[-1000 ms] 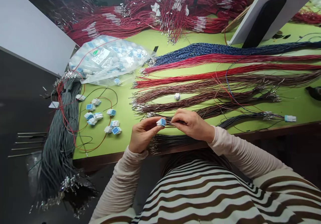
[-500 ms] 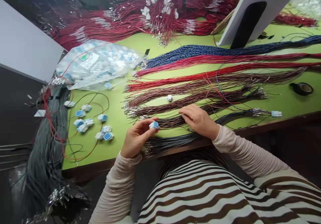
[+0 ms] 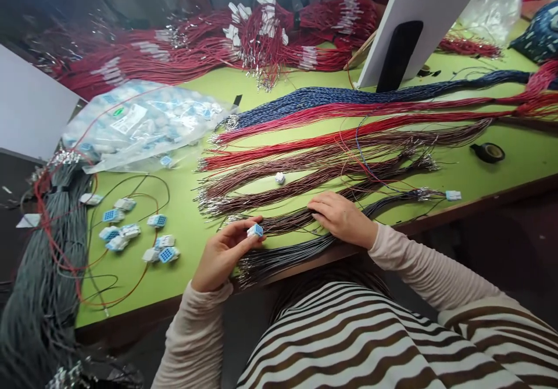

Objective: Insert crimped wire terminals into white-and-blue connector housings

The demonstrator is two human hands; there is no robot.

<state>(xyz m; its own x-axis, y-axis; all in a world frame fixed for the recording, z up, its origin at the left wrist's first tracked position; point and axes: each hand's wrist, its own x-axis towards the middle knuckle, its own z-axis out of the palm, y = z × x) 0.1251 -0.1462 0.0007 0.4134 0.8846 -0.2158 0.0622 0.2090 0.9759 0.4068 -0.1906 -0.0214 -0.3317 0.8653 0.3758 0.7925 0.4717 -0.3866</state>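
Between the thumb and fingers of my left hand (image 3: 222,255) is a small white connector housing (image 3: 256,230), its blue gridded face turned to the right. My right hand (image 3: 344,217) lies over the nearer bundle of brown wires (image 3: 288,220), fingers bent down and thumb close against them; the fingertips are partly hidden among the wires. Just below both hands runs a bundle of dark grey wires (image 3: 283,253) with metal terminals at its left end. A loose white connector (image 3: 279,178) rests between brown bundles farther back.
Several blue-and-white connectors (image 3: 168,254) lie at left, near a plastic bag (image 3: 143,124) of more. Red wires (image 3: 279,143) and blue wires (image 3: 305,101) stretch across the green table (image 3: 183,284). Black tape (image 3: 489,152) sits at right; a white panel (image 3: 392,22) stands behind.
The view has swung right, so the table appears farther left. My right hand has slid slightly right along the brown wires and its fingers have bent down. My left hand keeps the connector housing.
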